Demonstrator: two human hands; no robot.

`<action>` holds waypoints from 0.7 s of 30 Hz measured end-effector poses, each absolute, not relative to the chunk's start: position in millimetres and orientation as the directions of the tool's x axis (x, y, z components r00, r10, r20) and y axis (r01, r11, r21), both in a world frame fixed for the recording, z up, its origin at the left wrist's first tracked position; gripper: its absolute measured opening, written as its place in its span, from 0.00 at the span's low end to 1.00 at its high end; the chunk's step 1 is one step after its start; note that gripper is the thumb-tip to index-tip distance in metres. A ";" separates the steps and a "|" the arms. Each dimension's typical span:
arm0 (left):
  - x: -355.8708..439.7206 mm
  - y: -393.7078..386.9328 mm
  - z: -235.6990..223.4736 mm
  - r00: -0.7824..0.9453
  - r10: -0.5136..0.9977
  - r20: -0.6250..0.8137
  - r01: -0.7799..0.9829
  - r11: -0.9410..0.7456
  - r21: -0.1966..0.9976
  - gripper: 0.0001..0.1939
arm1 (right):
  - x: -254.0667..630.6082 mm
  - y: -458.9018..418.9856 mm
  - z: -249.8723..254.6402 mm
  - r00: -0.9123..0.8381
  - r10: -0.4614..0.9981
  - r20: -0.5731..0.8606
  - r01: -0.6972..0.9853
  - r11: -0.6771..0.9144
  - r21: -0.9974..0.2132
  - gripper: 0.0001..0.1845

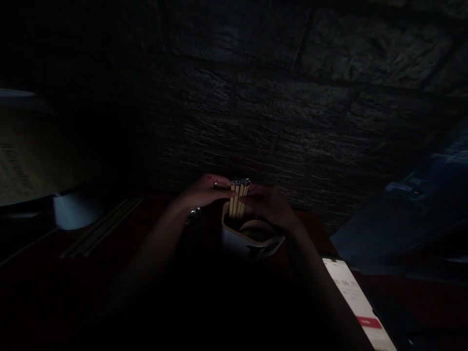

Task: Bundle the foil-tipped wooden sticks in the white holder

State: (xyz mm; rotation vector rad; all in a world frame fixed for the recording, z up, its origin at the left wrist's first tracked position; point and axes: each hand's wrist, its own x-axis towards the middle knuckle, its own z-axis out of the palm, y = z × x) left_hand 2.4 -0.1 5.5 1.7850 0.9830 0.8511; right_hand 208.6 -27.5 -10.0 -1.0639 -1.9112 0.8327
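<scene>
Upright over a white container (237,243) stands a bundle of thin wooden sticks (237,207), its lower end inside the rim. Crumpled foil (241,182) covers or sits at the bundle's top. My left hand (204,191) grips the bundle from the left, thumb and fingers near the foil; a ring shows on one finger. From the right, my right hand (268,202) closes its fingers on the same sticks. A rounded, light-rimmed object (258,226) lies inside the container; its kind is hard to make out in the dark.
Several long thin sticks (106,226) lie on the dark table at left, near a pale cup-like object (76,210) and a large printed brown object (29,151). More foil (193,214) is beside my left wrist. A lit phone (356,300) lies right; a brick wall (237,97) rises behind.
</scene>
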 end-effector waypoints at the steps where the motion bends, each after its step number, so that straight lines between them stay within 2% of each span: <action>1: 3.5 -0.3 5.5 0.445 0.884 0.142 0.268 -0.282 0.921 0.12 | 208.6 -26.9 -10.2 -0.337 0.888 0.313 0.388 0.434 -0.813 0.08; 10: 8.5 -0.6 2.2 0.423 0.880 0.217 0.253 -0.345 0.904 0.09 | 209.8 -30.0 -5.0 -0.334 0.890 0.309 0.477 0.442 -0.759 0.09; 16: 9.1 1.3 -0.6 0.444 0.868 0.220 0.250 -0.356 0.900 0.07 | 210.2 -28.5 -7.0 -0.329 0.888 0.321 0.446 0.446 -0.776 0.10; 21: 7.7 3.6 -4.1 0.480 0.852 0.211 0.200 -0.340 0.919 0.11 | 210.8 -27.5 -8.4 -0.336 0.893 0.300 0.437 0.430 -0.790 0.10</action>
